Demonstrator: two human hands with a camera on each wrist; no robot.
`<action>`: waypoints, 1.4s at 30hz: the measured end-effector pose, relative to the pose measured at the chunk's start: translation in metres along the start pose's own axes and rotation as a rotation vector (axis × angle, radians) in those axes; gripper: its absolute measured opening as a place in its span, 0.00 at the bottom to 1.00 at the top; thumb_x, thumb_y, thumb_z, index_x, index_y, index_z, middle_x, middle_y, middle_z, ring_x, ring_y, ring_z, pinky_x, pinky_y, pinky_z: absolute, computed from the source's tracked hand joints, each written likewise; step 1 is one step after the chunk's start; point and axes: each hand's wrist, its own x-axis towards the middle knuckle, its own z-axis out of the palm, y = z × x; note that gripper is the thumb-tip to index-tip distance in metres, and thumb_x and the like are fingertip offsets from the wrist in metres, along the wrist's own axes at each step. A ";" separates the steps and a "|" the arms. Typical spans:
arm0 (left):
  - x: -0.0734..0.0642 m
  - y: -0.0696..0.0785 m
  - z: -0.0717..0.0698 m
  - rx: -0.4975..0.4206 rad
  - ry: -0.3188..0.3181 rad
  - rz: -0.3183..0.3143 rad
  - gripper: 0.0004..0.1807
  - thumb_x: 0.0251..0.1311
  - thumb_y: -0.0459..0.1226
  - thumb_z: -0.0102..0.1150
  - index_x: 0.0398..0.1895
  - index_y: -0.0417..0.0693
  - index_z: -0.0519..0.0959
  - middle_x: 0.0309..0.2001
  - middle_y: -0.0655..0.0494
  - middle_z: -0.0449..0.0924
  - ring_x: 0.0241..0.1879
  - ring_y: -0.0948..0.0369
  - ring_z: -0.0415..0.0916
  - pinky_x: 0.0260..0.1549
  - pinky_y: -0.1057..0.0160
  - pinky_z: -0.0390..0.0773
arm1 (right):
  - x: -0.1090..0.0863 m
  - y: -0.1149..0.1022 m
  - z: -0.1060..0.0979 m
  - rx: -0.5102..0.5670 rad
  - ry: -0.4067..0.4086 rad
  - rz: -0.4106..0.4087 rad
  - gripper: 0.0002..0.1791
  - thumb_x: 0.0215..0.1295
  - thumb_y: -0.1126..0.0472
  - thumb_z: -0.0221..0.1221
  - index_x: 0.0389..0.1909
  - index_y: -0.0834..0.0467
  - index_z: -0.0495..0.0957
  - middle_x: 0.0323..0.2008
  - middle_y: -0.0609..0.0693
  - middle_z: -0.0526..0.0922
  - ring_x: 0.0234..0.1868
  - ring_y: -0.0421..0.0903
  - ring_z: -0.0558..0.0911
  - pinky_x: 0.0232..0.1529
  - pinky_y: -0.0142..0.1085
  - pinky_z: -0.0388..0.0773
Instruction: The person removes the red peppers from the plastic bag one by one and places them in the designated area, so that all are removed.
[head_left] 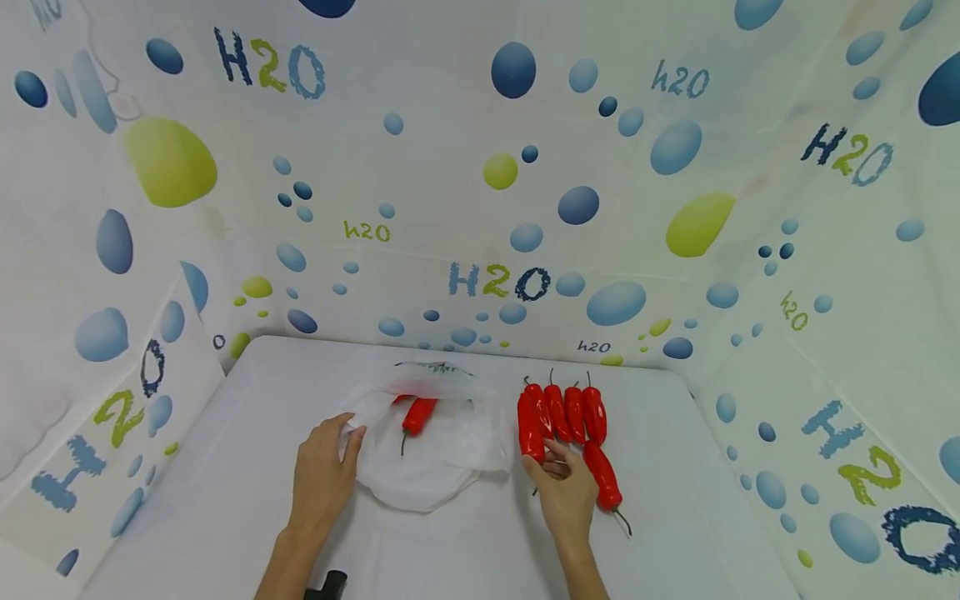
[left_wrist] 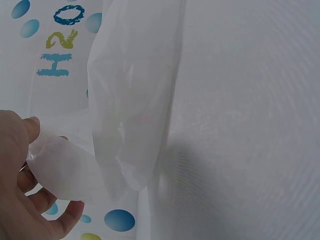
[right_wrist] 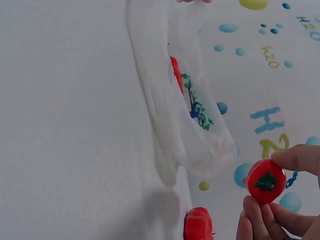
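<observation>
A white translucent plastic bag (head_left: 465,454) lies on the table with its mouth facing me. My left hand (head_left: 318,475) pinches the left edge of that mouth between thumb and fingers; the left wrist view shows the thin film (left_wrist: 65,170) between them. Inside the bag is a red pepper (head_left: 418,415) with its stem towards me, and part of more red shows behind it. To the right of the bag, my right hand (head_left: 567,496) grips another red pepper (head_left: 529,421) between thumb and fingers. The right wrist view shows its green stem end (right_wrist: 267,182).
Several red peppers (head_left: 574,412) stand side by side in a row on the white table (head_left: 675,500), behind my right hand. One more pepper (head_left: 604,479) lies just right of that hand. A black object (head_left: 330,585) sits at the near edge. Patterned sheeting (head_left: 450,167) surrounds the table.
</observation>
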 end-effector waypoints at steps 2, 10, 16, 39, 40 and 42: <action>0.000 0.000 0.000 0.000 0.001 0.000 0.18 0.65 0.32 0.70 0.54 0.33 0.80 0.45 0.36 0.84 0.46 0.36 0.81 0.47 0.36 0.77 | 0.000 0.003 -0.003 -0.007 0.007 0.003 0.27 0.57 0.58 0.79 0.57 0.58 0.85 0.42 0.52 0.86 0.41 0.49 0.86 0.40 0.26 0.82; -0.001 -0.002 0.002 0.001 -0.002 0.001 0.18 0.64 0.31 0.71 0.54 0.33 0.79 0.45 0.35 0.84 0.47 0.36 0.81 0.47 0.36 0.77 | 0.001 0.013 -0.012 -0.080 0.063 0.008 0.28 0.54 0.58 0.80 0.57 0.58 0.85 0.42 0.51 0.86 0.40 0.49 0.86 0.38 0.28 0.83; -0.001 -0.001 0.001 -0.001 0.000 0.002 0.18 0.64 0.31 0.71 0.54 0.33 0.79 0.45 0.35 0.84 0.46 0.36 0.80 0.47 0.35 0.76 | 0.002 0.019 -0.015 -0.093 0.091 -0.014 0.28 0.53 0.59 0.80 0.56 0.60 0.85 0.40 0.51 0.85 0.38 0.48 0.86 0.37 0.26 0.82; -0.001 0.002 0.000 -0.004 -0.008 -0.003 0.18 0.65 0.32 0.70 0.54 0.32 0.79 0.44 0.35 0.83 0.46 0.35 0.80 0.46 0.35 0.76 | 0.002 0.041 -0.031 -0.167 0.177 -0.012 0.25 0.54 0.62 0.79 0.53 0.63 0.85 0.39 0.56 0.87 0.36 0.50 0.86 0.36 0.22 0.78; -0.001 0.002 0.000 -0.004 -0.008 -0.004 0.18 0.65 0.32 0.69 0.54 0.32 0.79 0.45 0.35 0.83 0.46 0.35 0.80 0.46 0.35 0.76 | 0.002 0.041 -0.032 -0.174 0.180 -0.010 0.24 0.55 0.62 0.79 0.53 0.63 0.85 0.39 0.56 0.87 0.36 0.50 0.87 0.35 0.22 0.78; -0.001 0.002 0.000 -0.004 -0.011 -0.009 0.18 0.65 0.31 0.69 0.54 0.32 0.79 0.45 0.35 0.83 0.47 0.35 0.80 0.47 0.35 0.75 | 0.001 0.042 -0.034 -0.180 0.189 -0.006 0.23 0.56 0.62 0.78 0.52 0.63 0.86 0.39 0.55 0.87 0.36 0.50 0.87 0.35 0.22 0.78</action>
